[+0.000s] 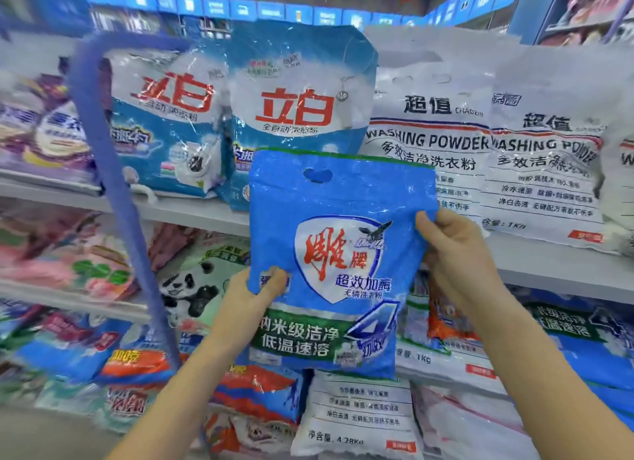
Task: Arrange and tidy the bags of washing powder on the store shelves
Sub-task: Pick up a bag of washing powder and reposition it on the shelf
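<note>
Had the blue washing powder bag [338, 264] up in front of the shelves, upright, label facing me, held in mid-air by both hands. Left hand [255, 293] had its grip closed on the bag's lower left edge, thumb on the front face, fingers hidden behind. Right hand [453, 250] was pinched shut on the right edge higher up, thumb over the front at the side seam. The bag's top edge with its punched handle hole overlapped the bottom of the blue-and-white bag with red characters [298, 109] standing on the upper shelf [192, 209]. A second bag of that kind [164, 123] stood just left of it, leaning a bit. To the right on the same shelf were two white "WASHING POWDER" bags [429, 140], side by side and touching. Blue shelf upright [113, 185] ran diagonally down the left side. Below, a panda-print bag [195, 284] sat on the middle shelf behind my left forearm; lower shelves held mixed bags, including a white one [356, 415] directly under the held bag. Far left stock was too blurred to read.
</note>
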A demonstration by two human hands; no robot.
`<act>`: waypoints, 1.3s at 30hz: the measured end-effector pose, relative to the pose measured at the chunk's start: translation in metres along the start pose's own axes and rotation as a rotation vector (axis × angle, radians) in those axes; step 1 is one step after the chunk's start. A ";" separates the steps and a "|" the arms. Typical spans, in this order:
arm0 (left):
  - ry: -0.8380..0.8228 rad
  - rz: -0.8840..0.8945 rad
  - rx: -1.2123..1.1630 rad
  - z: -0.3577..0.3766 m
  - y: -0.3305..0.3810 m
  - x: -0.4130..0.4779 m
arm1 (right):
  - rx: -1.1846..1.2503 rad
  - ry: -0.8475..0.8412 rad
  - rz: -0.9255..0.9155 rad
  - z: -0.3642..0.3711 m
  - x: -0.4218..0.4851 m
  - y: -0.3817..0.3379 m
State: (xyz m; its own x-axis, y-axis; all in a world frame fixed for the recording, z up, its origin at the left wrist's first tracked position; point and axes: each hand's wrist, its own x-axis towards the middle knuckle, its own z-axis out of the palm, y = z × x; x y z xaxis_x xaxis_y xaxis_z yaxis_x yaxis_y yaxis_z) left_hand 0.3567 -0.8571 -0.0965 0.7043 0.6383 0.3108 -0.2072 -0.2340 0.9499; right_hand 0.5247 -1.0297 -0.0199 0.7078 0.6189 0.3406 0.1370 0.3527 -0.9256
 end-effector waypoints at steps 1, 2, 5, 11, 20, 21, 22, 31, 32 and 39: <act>0.020 0.032 0.022 -0.010 0.003 0.002 | 0.022 -0.020 -0.005 0.007 0.003 0.000; 0.050 0.052 0.034 -0.018 0.007 0.003 | 0.041 -0.036 -0.015 0.014 0.006 0.002; 0.137 0.094 0.074 -0.038 0.014 0.005 | 0.065 -0.054 -0.028 0.036 0.015 0.012; 0.305 0.025 0.063 -0.078 0.019 -0.002 | -0.038 -0.263 0.065 0.077 0.015 0.042; 0.514 -0.073 0.160 -0.140 0.020 -0.014 | -0.066 -0.291 -0.069 0.164 0.033 0.085; 0.529 -0.065 0.147 -0.150 0.016 -0.014 | -0.050 -0.293 -0.081 0.176 0.035 0.088; 0.533 -0.078 0.147 -0.159 0.017 -0.015 | -0.035 -0.300 -0.090 0.190 0.036 0.090; 0.767 -0.157 0.231 -0.289 0.026 -0.019 | 0.009 -0.346 -0.195 0.326 0.042 0.106; 0.749 -0.167 0.210 -0.309 0.025 -0.019 | 0.010 -0.355 -0.213 0.346 0.042 0.108; 0.699 -0.205 0.190 -0.464 0.038 -0.006 | 0.252 -0.497 0.044 0.491 0.055 0.137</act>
State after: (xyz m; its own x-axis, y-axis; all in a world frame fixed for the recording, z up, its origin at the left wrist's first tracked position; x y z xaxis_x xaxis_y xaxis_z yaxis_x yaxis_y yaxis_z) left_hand 0.0301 -0.5293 -0.0473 0.1078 0.9847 0.1373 0.0473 -0.1430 0.9886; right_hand 0.2421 -0.6024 -0.0470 0.2892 0.8718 0.3953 -0.0982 0.4378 -0.8937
